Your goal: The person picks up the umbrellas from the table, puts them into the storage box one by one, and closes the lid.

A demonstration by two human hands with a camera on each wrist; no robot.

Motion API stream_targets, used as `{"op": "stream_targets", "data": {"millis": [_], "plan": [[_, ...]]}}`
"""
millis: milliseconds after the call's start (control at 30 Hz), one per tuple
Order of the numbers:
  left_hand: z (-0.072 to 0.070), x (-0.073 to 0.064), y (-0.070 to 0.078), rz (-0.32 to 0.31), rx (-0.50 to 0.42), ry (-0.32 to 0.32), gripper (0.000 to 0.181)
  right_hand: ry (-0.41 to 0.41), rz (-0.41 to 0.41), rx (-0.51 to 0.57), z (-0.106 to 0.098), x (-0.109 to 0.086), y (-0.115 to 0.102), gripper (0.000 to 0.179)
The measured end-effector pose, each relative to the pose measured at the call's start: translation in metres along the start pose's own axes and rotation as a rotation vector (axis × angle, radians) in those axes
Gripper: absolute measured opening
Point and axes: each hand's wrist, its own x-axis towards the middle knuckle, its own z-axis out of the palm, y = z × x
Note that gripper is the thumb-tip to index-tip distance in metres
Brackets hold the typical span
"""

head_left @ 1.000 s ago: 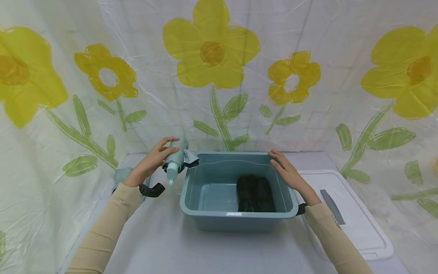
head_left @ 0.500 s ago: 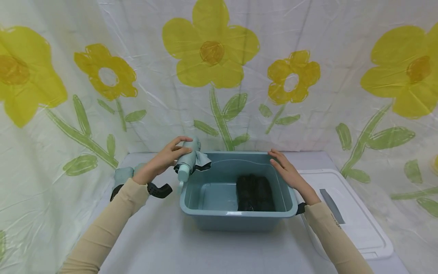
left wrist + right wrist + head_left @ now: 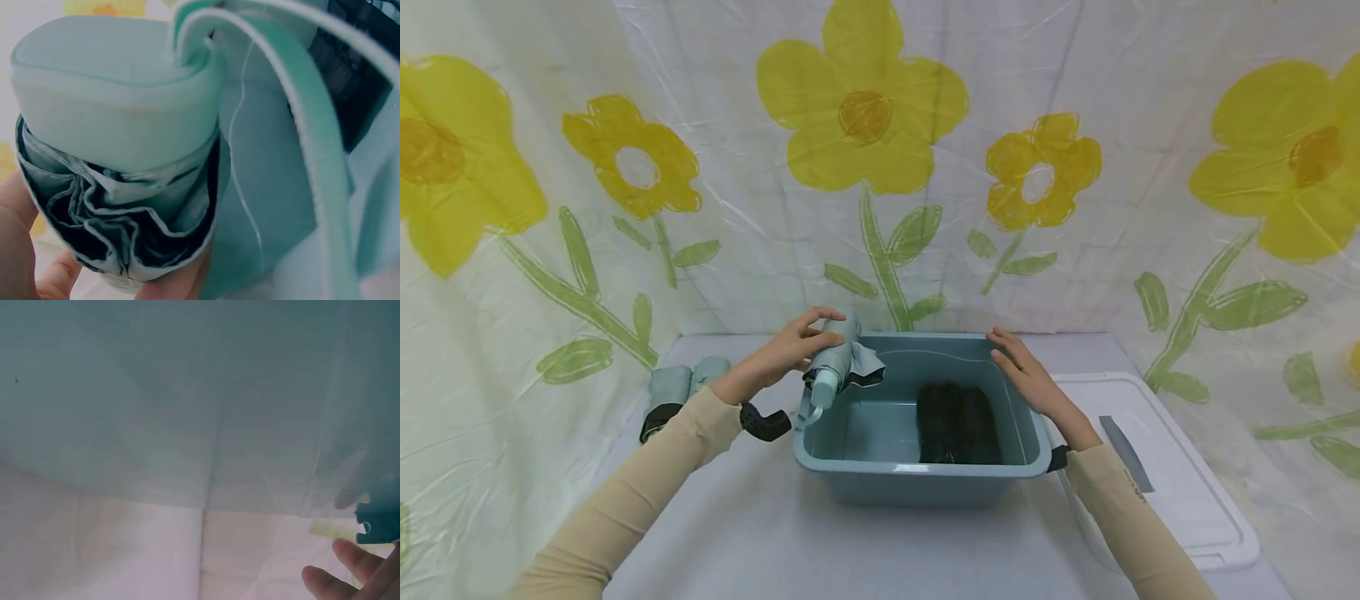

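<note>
My left hand (image 3: 786, 354) holds a light green folded umbrella (image 3: 835, 362) over the left rim of a blue-grey plastic bin (image 3: 925, 469). Its pale handle end points toward me, with a wrist strap hanging from it. In the left wrist view, the umbrella handle (image 3: 119, 94) is close up, with gathered dark-lined fabric below it and my fingers around the fabric. My right hand (image 3: 1026, 371) rests on the bin's right rim, fingers extended. The right wrist view has the bin's outer wall (image 3: 156, 394) and my fingertips (image 3: 325, 584). Two black bundles (image 3: 958, 423) lie inside the bin's right half.
A white lid (image 3: 1195, 508) with a grey handle lies on the table to the right, partly under my right forearm. Light teal bundles (image 3: 670, 383) sit at the left, partly hidden by my left arm. A flower-printed curtain (image 3: 737, 250) hangs behind the table.
My left hand has carried the umbrella rightward, from beside the bin to above its left rim. The right hand has stayed on the right rim.
</note>
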Motion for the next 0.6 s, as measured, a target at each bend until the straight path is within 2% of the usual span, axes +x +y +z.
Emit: {"op": "stream_targets", "data": {"millis": [167, 367, 600], "plan": [[0.009, 0.003, 0.003, -0.020, 0.003, -0.036, 0.044, -0.006, 0.001, -0.008, -0.001, -0.005, -0.016, 0.045], [0.021, 0.008, 0.006, -0.027, -0.002, -0.090, 0.047, -0.006, 0.007, -0.006, -0.001, -0.005, -0.015, 0.045], [0.036, 0.018, 0.008, -0.065, -0.046, -0.118, 0.046, -0.004, 0.004, -0.006, -0.002, -0.005, -0.016, 0.044]]}}
